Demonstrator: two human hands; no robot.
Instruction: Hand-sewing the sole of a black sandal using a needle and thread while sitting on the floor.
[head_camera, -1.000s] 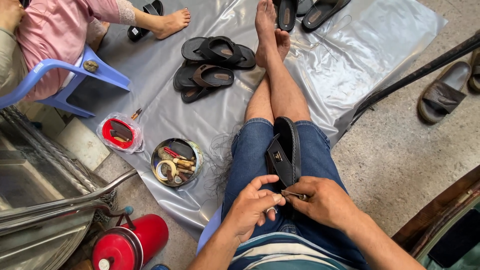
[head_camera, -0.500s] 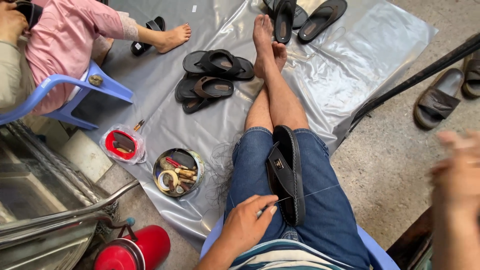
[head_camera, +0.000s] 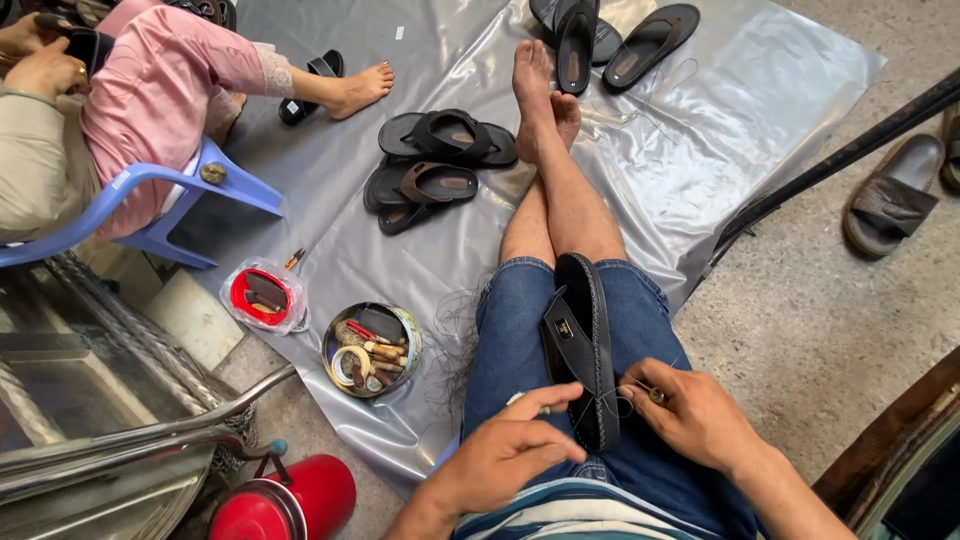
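Note:
A black sandal (head_camera: 585, 345) stands on its edge between my thighs, sole to the right, on my blue denim shorts. My left hand (head_camera: 510, 450) rests against the near end of the sandal, fingers curled, with a thin pale tool under the fingertips. My right hand (head_camera: 695, 415) is at the sandal's right edge, pinching a needle-like tool and a loop of thread against the sole. My bare legs stretch out crossed on a grey plastic sheet (head_camera: 740, 120).
A round tin of tools (head_camera: 372, 350) and a red lid in a bag (head_camera: 262, 297) lie left of my leg. Black sandals (head_camera: 440, 165) are piled ahead, more (head_camera: 610, 40) at the top. A seated person (head_camera: 150, 90) on a blue chair is at left. A red cylinder (head_camera: 285, 505) stands near.
My right hand, which had swung far out to the right pulling thread, has come back to the sandal's edge. My left hand stays at the sandal's near end.

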